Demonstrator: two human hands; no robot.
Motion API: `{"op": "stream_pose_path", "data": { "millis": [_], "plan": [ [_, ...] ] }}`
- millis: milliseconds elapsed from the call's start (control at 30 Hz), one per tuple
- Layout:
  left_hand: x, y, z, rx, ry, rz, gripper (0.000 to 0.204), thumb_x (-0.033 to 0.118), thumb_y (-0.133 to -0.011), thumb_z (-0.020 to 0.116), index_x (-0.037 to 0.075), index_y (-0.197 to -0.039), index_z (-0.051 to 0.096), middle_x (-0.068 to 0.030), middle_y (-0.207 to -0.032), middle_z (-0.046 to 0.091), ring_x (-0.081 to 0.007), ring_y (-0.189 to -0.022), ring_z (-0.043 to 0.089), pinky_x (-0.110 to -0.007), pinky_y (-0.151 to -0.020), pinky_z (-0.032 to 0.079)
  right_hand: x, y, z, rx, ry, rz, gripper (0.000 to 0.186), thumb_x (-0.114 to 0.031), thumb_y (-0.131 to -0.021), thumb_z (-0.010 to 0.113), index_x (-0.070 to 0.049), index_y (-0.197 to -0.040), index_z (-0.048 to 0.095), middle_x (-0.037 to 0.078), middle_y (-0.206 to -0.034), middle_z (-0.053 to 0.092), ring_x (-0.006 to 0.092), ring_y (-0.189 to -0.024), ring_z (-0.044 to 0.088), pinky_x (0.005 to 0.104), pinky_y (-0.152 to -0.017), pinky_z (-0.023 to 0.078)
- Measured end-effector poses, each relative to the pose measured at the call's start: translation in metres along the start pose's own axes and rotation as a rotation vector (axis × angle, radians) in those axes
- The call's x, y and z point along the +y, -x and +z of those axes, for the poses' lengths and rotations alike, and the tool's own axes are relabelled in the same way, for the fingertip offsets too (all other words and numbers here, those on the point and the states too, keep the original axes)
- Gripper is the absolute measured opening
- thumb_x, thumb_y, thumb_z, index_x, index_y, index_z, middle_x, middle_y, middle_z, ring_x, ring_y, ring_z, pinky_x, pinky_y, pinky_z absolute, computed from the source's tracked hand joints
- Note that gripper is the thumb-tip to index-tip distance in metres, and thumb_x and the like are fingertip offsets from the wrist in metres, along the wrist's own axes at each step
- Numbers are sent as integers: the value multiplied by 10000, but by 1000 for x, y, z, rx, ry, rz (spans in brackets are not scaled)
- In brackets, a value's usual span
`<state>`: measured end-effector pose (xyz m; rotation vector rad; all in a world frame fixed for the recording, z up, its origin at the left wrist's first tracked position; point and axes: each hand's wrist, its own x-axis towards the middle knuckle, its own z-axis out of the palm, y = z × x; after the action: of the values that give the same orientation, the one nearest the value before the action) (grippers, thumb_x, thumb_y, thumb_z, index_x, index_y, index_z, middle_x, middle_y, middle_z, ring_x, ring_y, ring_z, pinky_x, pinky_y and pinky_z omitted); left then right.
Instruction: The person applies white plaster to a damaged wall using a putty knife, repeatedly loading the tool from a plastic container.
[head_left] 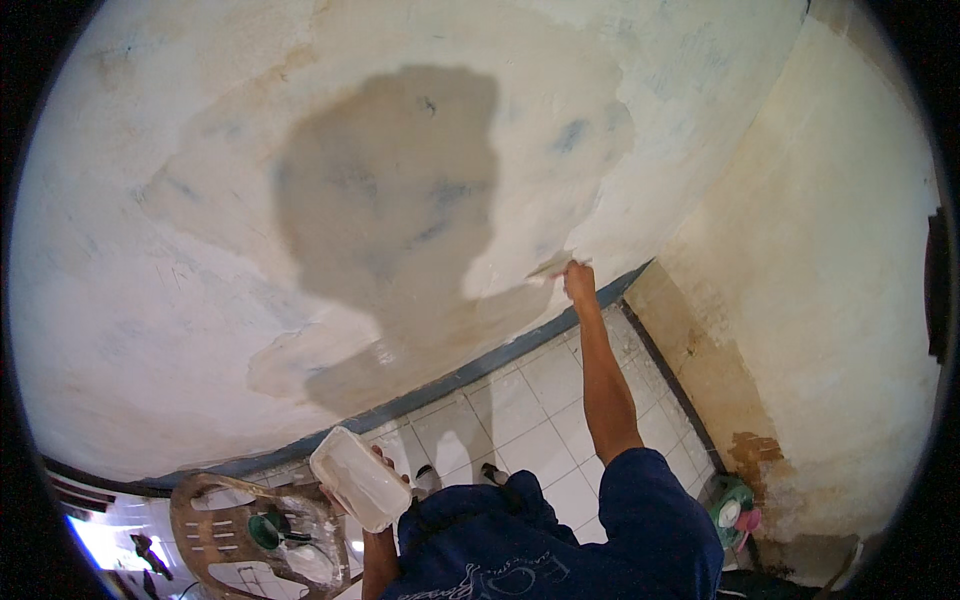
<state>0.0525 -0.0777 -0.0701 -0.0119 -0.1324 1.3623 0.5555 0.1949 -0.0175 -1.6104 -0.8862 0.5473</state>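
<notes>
My right hand reaches out on a straight arm to the wall and is closed round a small putty knife. Its thin blade lies against the plaster, low on the wall near the corner. The handle is mostly hidden in my fist. At my waist, my left hand grips a white rectangular plastic tub by its sides. The tub is tilted, and whitish smears show inside it. Pale patches and bluish marks cover the wall, and my shadow falls across it.
A dirty brown plastic chair stands at lower left, with a green bowl on its seat. White floor tiles meet a dark blue skirting strip. A stained side wall rises at right, with green and pink items at its foot.
</notes>
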Motion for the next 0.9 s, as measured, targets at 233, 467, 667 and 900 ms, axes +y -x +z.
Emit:
{"op": "stream_pose_path", "data": {
  "millis": [233,467,667,900],
  "plan": [
    [-2,-2,-11,20,25,-41,901,617,-789,673,172,-1475,294,-187,-1400,411,-420,-1257,432,-705,-944,371,-211,4,-34,-27,-193,-3,277,-282,-854,519,-76,-678,573,33,-607,575,78,-428,411,253,-367,269],
    [-6,-7,-14,-5,15,-26,926,679,-777,635,162,-1468,300,-190,-1393,414,-414,-1250,436,-706,-937,375,-72,42,-42,-78,332,-438,333,-232,-929,455,-34,-731,635,102,-638,652,143,-465,494,275,-436,381],
    [-2,-11,-7,12,85,-73,917,671,-782,636,161,-1467,301,-189,-1402,404,-414,-1252,435,-708,-933,376,89,49,52,-31,464,-413,375,-250,-952,466,8,-729,620,152,-590,632,208,-499,576,348,-442,449],
    [11,-9,-7,-3,62,-96,938,685,-764,643,160,-1464,306,-187,-1403,402,-423,-1245,440,-716,-924,380,-17,56,90,27,106,-10,406,-304,-902,504,54,-745,614,197,-686,600,317,-564,540,401,-552,433]
  ]
}}
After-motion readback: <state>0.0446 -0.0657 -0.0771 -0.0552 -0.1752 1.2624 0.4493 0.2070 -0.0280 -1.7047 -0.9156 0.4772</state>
